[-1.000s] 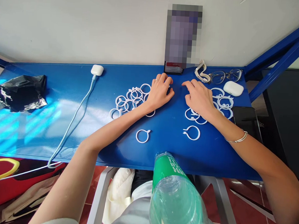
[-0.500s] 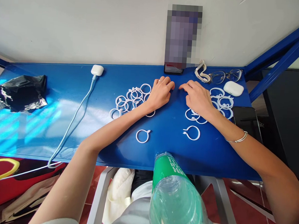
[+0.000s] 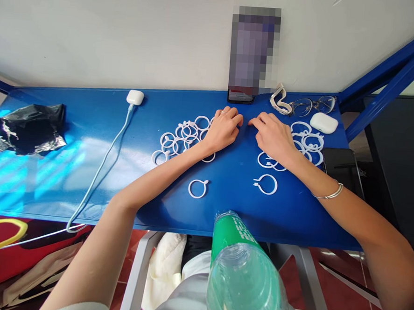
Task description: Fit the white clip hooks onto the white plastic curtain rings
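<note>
My left hand [image 3: 225, 129] rests on the blue table, loosely bent with its fingers slightly apart, and nothing shows in it. Beside and partly under its wrist lies a loose cluster of white plastic rings [image 3: 169, 144]. Opposite, my right hand [image 3: 273, 136] lies palm down with its fingers partly bent and a fingertip pointing left, holding nothing that I can see. More white rings [image 3: 313, 142] are heaped beside it, some hidden by the wrist. Nearer to me sit one closed ring [image 3: 190, 188] and one opened ring [image 3: 275, 185], apart from the heaps.
A clear bottle with a green label [image 3: 228, 231] stands upright before me. Behind are a phone [image 3: 241, 97], glasses [image 3: 302, 107] and a white earbud case [image 3: 324, 123]. A dark phone [image 3: 343, 165] lies right. Leftward are a charger cable [image 3: 108, 154] and black plastic bag [image 3: 37, 116].
Almost nothing differs. Both hands stay in place on the table, and the rings lie as before; the whole view has shifted very slightly.
</note>
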`<action>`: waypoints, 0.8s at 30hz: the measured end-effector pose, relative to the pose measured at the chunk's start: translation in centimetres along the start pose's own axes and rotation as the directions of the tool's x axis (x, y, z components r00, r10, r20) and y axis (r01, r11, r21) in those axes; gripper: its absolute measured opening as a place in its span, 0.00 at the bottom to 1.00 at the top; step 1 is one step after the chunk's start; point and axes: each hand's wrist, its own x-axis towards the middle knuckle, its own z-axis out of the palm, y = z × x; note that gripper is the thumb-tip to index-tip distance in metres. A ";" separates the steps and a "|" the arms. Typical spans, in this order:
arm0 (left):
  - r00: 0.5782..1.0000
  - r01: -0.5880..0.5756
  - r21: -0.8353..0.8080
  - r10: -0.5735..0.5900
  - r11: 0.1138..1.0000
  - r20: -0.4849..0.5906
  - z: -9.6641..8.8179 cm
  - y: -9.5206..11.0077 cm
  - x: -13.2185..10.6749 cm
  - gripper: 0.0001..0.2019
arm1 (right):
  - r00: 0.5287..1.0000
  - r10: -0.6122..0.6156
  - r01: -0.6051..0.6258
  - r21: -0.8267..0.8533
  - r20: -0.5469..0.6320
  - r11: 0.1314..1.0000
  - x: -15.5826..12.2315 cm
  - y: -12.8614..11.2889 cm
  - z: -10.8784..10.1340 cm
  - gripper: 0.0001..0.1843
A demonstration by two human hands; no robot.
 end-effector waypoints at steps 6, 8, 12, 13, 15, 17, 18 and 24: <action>1.000 -0.008 -0.007 0.008 1.000 -0.001 0.0 0.0 0.1 0.11 | 1.000 -0.021 0.021 -0.021 -0.020 1.000 -0.1 -0.2 -0.1 0.18; 1.000 -0.012 -0.006 0.012 1.000 0.001 0.0 0.0 0.1 0.11 | 0.999 -0.026 0.026 -0.026 -0.018 0.999 -0.2 -0.2 -0.1 0.19; 1.000 -0.014 -0.009 0.014 1.000 0.008 0.0 0.0 0.0 0.11 | 0.999 -0.033 0.032 -0.028 -0.023 0.999 -0.3 -0.2 0.0 0.19; 1.000 -0.014 -0.013 0.015 1.000 0.008 0.0 0.0 0.0 0.11 | 0.999 -0.035 0.034 -0.026 -0.031 0.999 -0.3 -0.3 0.0 0.19; 1.000 -0.019 -0.021 0.019 1.000 0.008 0.1 -0.1 0.0 0.10 | 0.998 -0.031 0.030 -0.021 -0.046 0.999 -0.3 -0.3 0.0 0.19; 1.000 -0.024 -0.023 0.024 0.999 0.005 0.1 -0.1 0.0 0.10 | 0.998 -0.017 0.016 -0.022 -0.054 1.000 -0.3 -0.4 0.0 0.20; 1.000 -0.028 -0.023 0.028 0.999 0.003 0.1 -0.1 0.1 0.10 | 0.998 -0.011 0.009 -0.027 -0.060 1.000 -0.3 -0.4 -0.1 0.20; 0.999 -0.036 -0.024 0.037 0.999 0.010 0.1 -0.1 0.1 0.09 | 0.986 -0.016 0.016 0.002 -0.167 1.000 -0.2 -0.5 -0.4 0.23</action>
